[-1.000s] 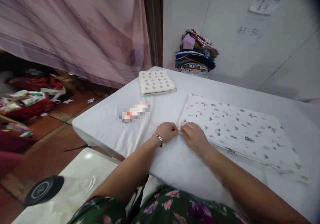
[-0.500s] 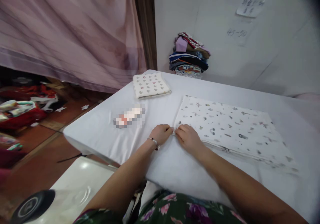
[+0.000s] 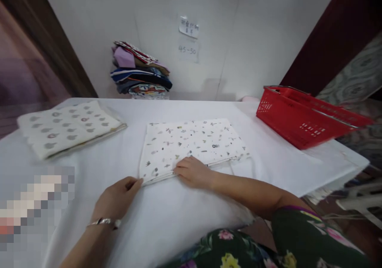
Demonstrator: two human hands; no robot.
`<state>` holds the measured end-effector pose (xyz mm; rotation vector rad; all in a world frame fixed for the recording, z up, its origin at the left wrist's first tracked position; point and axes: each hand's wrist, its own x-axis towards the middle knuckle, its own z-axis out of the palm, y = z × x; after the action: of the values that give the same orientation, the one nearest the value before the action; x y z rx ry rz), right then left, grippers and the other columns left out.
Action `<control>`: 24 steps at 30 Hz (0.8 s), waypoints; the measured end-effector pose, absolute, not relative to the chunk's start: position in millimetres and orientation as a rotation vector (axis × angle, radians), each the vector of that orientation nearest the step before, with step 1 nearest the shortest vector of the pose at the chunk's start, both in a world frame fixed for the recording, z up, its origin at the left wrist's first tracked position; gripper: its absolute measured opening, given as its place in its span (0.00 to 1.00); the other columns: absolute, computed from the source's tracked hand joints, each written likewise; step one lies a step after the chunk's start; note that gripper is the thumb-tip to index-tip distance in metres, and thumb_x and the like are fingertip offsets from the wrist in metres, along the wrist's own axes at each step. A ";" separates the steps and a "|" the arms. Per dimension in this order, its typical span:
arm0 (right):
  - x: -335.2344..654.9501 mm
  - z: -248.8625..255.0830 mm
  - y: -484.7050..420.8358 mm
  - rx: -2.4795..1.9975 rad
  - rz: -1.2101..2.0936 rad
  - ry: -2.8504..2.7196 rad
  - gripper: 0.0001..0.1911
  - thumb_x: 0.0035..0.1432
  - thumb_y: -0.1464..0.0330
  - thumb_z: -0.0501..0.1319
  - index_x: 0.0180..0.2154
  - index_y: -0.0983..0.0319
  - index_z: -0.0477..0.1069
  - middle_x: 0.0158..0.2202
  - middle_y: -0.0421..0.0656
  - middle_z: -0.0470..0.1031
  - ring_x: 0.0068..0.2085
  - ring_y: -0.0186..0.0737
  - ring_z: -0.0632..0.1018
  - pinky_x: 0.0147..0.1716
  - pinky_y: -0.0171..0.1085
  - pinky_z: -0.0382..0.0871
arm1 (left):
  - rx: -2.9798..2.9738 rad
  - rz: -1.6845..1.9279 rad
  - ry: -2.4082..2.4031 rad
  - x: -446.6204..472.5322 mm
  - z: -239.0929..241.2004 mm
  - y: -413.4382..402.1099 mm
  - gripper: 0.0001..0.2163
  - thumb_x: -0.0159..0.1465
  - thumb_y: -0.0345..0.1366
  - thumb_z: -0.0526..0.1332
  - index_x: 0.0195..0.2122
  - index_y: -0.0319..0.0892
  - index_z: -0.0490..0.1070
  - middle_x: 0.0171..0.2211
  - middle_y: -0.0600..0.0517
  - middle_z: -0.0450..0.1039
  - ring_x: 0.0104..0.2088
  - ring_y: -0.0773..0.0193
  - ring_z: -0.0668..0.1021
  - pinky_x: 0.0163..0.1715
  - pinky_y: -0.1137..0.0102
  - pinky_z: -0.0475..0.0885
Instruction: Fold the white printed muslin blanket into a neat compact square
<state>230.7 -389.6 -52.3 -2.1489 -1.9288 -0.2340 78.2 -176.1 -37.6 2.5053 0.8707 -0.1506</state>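
Note:
A folded white cloth (image 3: 193, 140) with small grey and dark prints lies flat on the white-covered table (image 3: 185, 208) in front of me. My left hand (image 3: 116, 199), with a bracelet at the wrist, reaches to the cloth's near left corner, thumb and fingers closed in a pinch on it. My right hand (image 3: 193, 171) lies on the cloth's near edge, a little right of that corner, fingers flat and pressing down.
A second folded cloth (image 3: 68, 124) with leaf prints lies at the left. A stack of folded fabrics (image 3: 140, 71) sits against the back wall. A red plastic basket (image 3: 304, 114) stands at the table's right end. A blurred patch (image 3: 32, 204) covers something at the near left.
The view has swung right, bringing the red basket in. My hands, both pinched together at the cloth's corner before, have parted: the right one slid along the near edge.

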 end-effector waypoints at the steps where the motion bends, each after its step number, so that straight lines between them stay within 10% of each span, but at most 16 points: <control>1: 237.4 -52.4 -406.0 -2.165 -0.240 -1.900 0.11 0.61 0.70 0.52 0.43 0.63 0.69 0.43 0.46 0.71 0.44 0.39 0.67 0.43 0.39 0.60 | 2.502 -0.158 0.884 78.8 -36.0 -176.6 0.18 0.58 0.53 0.48 0.31 0.49 0.73 0.31 0.52 0.76 0.34 0.57 0.76 0.31 0.70 0.65; 15: 314.6 -56.0 -634.0 -2.454 -0.362 -0.606 0.12 0.56 0.66 0.55 0.36 0.62 0.75 0.42 0.48 0.74 0.44 0.44 0.71 0.46 0.44 0.64 | 2.503 -0.234 0.963 84.7 -31.2 -175.7 0.15 0.58 0.51 0.50 0.32 0.53 0.72 0.35 0.58 0.77 0.38 0.57 0.76 0.33 0.71 0.66; 24: 329.0 -53.1 -624.6 -2.275 0.076 -0.044 0.16 0.51 0.58 0.56 0.28 0.64 0.72 0.21 0.40 0.70 0.22 0.32 0.67 0.20 0.31 0.58 | 2.525 -0.199 0.977 84.6 -30.3 -177.7 0.15 0.57 0.52 0.50 0.32 0.53 0.72 0.34 0.57 0.77 0.37 0.57 0.76 0.32 0.71 0.66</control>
<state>329.0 -624.6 -53.1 -2.2753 -0.0441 0.0759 84.6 -177.7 -30.3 2.5249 0.9772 -0.1986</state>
